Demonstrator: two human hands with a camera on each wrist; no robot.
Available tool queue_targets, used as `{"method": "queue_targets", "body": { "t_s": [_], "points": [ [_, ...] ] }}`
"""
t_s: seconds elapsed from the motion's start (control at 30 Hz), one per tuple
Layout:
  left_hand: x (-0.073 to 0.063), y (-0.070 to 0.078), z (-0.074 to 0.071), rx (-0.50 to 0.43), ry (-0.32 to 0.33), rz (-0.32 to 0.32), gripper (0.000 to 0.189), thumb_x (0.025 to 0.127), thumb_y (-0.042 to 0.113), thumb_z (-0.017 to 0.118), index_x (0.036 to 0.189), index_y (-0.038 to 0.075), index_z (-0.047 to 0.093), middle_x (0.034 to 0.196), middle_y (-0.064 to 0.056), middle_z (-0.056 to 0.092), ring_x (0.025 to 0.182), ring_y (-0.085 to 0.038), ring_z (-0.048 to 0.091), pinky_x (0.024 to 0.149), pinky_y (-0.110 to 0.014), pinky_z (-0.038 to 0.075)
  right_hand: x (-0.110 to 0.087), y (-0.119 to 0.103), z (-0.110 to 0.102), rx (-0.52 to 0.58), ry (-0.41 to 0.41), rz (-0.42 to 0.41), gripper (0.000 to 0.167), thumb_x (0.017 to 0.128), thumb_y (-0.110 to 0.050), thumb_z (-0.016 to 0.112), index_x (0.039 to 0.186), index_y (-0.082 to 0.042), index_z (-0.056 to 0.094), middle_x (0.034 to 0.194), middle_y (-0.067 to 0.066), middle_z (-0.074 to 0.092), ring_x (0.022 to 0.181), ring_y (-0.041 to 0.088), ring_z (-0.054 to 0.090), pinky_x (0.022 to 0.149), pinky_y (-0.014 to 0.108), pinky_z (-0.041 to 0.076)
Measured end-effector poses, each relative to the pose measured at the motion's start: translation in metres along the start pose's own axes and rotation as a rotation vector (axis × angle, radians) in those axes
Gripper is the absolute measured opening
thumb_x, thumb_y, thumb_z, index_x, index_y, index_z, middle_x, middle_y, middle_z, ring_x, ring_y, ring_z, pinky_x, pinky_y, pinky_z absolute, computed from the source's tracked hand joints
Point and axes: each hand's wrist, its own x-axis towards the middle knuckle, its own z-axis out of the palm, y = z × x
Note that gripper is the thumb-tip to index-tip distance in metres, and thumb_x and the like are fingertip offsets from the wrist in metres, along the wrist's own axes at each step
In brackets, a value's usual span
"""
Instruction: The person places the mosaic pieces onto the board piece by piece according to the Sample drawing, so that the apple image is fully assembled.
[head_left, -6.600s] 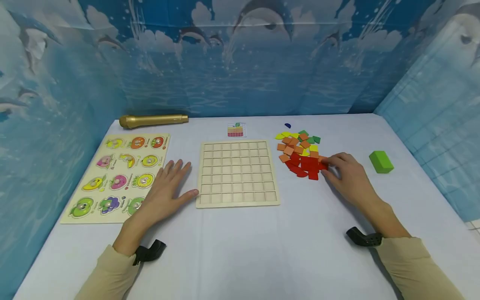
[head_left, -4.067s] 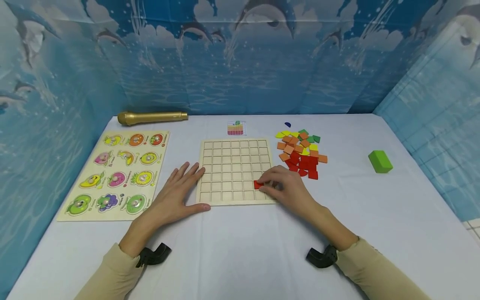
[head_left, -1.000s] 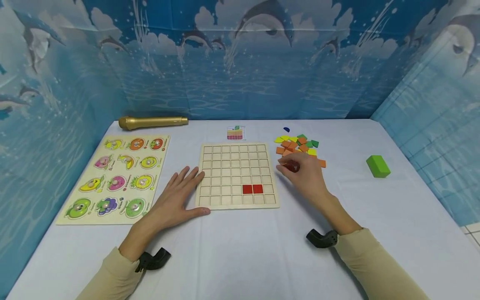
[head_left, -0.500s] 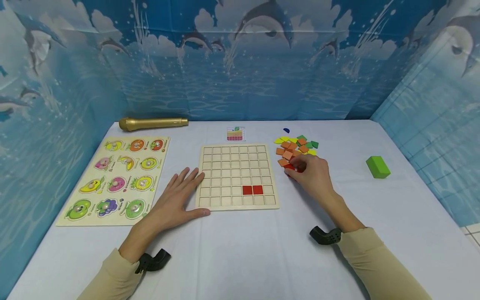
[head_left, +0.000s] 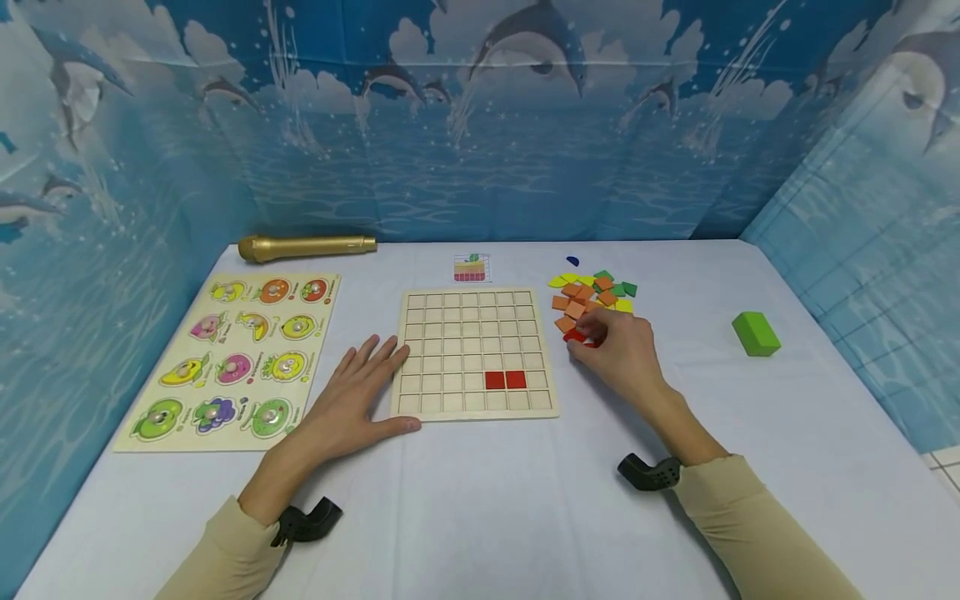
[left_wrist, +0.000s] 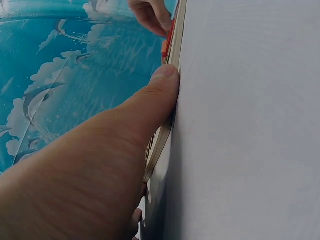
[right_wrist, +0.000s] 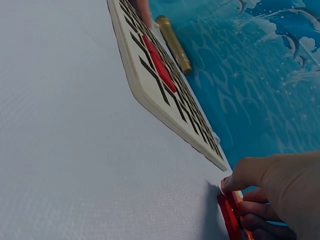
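A pale wooden grid board (head_left: pixel 465 417) lies mid-table, with two red square tiles (head_left: pixel 495 380) side by side in its second row from the near edge. Spread over the board's left side, my left hand (head_left: pixel 352 400) steadies its edge, fingers straight. In the left wrist view the thumb (left_wrist: pixel 162 82) lies along the board's side. My right hand (head_left: pixel 622 346) is at the near end of the loose tile pile, fingers curled and thumb pinching at a red tile (right_wrist: pixel 229 185). Another red tile (right_wrist: pixel 229 220) lies beside it. The hand hides part of the pile.
Orange tiles (head_left: pixel 576 309), yellow and green ones lie beyond the right hand. A small picture card (head_left: pixel 471 267) is behind the board. A fruit puzzle (head_left: pixel 225 367) lies left, a gold microphone (head_left: pixel 307 247) behind it. A green block (head_left: pixel 756 334) stands far right.
Two red tiles have gone from the pile into the grid. The left hand has shifted right onto the board's edge. The right hand went to the board and is back at the red tiles.
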Motion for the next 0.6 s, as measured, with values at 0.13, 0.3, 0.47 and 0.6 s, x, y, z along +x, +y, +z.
{"method": "queue_targets", "body": {
  "t_s": [0.13, 0.3, 0.47, 0.6],
  "points": [
    [0.000, 0.000, 0.000, -0.003, 0.000, 0.006, 0.107, 0.084, 0.063, 0.079, 0.167, 0.013, 0.032, 0.175, -0.013, 0.026, 0.164, -0.037, 0.011, 0.133, -0.058, 0.006, 0.000, -0.005, 0.000, 0.047, -0.007, -0.045, 0.023, 0.086, -0.015, 0.085, 0.105, -0.004, 0.077, 0.089, 0.010, 0.077, 0.077, 0.023, 0.070, 0.075, 0.038, 0.057],
    [0.000, 0.000, 0.000, -0.004, -0.005, 0.006, 0.107, 0.085, 0.064, 0.078, 0.167, 0.013, 0.032, 0.175, -0.011, 0.025, 0.165, -0.036, 0.010, 0.133, -0.057, 0.005, -0.003, -0.018, 0.003, 0.147, -0.106, -0.174, 0.030, 0.083, -0.016, 0.089, 0.109, -0.007, 0.078, 0.098, 0.005, 0.078, 0.086, 0.022, 0.071, 0.078, 0.042, 0.063],
    [0.000, -0.001, 0.000, -0.002, -0.006, 0.007, 0.107, 0.085, 0.064, 0.078, 0.167, 0.014, 0.031, 0.175, -0.011, 0.024, 0.165, -0.036, 0.010, 0.133, -0.057, 0.006, -0.011, -0.035, 0.011, 0.190, -0.198, -0.299, 0.032, 0.080, -0.019, 0.092, 0.109, -0.013, 0.079, 0.099, -0.002, 0.078, 0.087, 0.016, 0.070, 0.079, 0.038, 0.061],
    [0.000, -0.001, 0.000, -0.002, -0.010, 0.005, 0.107, 0.085, 0.065, 0.077, 0.167, 0.014, 0.030, 0.176, -0.010, 0.023, 0.165, -0.035, 0.009, 0.133, -0.057, 0.005, -0.020, -0.048, 0.017, 0.199, -0.270, -0.353, 0.033, 0.080, -0.020, 0.092, 0.110, -0.016, 0.079, 0.101, -0.005, 0.076, 0.089, 0.015, 0.067, 0.078, 0.032, 0.059]
  ]
}}
